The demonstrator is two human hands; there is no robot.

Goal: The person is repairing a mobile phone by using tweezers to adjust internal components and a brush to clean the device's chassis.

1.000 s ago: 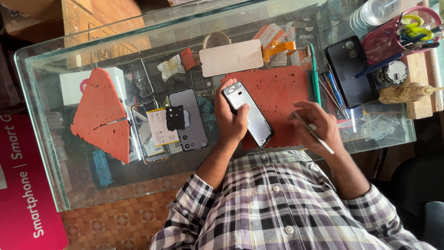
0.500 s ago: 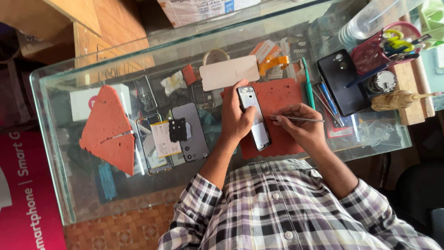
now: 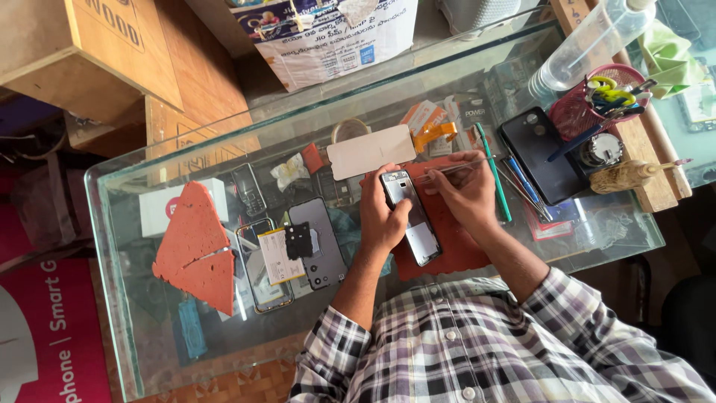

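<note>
With the left hand point(image 3: 382, 220) gripping the phone point(image 3: 410, 216) on the mat point(image 3: 447, 250), the right hand point(image 3: 462, 194), pinching tweezers point(image 3: 447, 168) at twelve o'clock, needed steady, light pressure.

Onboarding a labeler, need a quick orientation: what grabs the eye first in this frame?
At the centre, the left hand steadies an opened phone on a red mat while the right hand works a thin tool at its top end. Left on the glass table lie triangular red mat pieces; a black phone back cover lies right.
</note>
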